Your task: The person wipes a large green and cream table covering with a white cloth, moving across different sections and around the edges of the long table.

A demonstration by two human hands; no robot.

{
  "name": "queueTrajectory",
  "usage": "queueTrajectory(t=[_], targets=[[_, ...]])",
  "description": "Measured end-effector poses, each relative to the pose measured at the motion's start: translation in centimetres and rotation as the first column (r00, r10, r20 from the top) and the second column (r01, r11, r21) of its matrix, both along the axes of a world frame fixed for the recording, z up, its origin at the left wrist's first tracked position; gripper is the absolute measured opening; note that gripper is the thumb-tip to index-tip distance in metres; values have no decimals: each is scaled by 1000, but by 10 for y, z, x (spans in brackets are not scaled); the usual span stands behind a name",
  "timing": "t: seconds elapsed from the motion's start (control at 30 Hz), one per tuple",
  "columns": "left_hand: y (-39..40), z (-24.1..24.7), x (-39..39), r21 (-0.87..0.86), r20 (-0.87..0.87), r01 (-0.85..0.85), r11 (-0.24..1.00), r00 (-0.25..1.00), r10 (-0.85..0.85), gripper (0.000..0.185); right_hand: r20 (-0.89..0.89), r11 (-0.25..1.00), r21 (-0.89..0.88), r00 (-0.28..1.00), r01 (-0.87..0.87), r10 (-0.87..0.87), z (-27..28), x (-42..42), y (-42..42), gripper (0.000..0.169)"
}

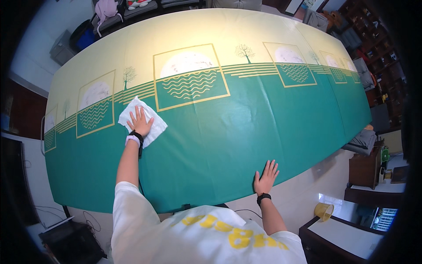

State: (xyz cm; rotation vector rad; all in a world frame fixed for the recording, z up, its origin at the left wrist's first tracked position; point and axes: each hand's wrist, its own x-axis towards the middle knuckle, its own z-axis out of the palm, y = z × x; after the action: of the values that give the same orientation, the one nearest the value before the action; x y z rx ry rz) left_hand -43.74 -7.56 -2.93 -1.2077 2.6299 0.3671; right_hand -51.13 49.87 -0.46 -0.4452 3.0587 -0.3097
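A long table covered with a green and cream tablecloth [230,138] stretches before me, printed with trees, wavy lines and gold frames. My left hand [140,122] lies flat on a white cloth [155,127], fingers spread, pressing it against the tablecloth left of the middle. The cloth is spread out with slightly crumpled edges. Near the front edge on the right, my right hand [265,178] rests palm down on the green part with its fingers a little apart. Nothing is held in it. Both wrists wear dark bands.
Grey chairs [141,8] stand along the far side, one with a pink backpack [106,10]. More grey seats [362,142] are at the right end. A yellow wastebasket [323,211] sits at lower right. Cables [90,221] trail by a black cabinet [71,242] at lower left.
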Motion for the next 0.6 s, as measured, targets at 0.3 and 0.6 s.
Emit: queueTrajectory(t=[0.3,0.6], targets=[[-47,-16,-92,-80,48,-92,992,994,96,84,44,1000,-3,999,-15,15,0,-9,3,73],[60,-5,-200,-189,-43,399,898,910,-413,75,45,1000,-25,999,-3,4,-1,-8,5,72]])
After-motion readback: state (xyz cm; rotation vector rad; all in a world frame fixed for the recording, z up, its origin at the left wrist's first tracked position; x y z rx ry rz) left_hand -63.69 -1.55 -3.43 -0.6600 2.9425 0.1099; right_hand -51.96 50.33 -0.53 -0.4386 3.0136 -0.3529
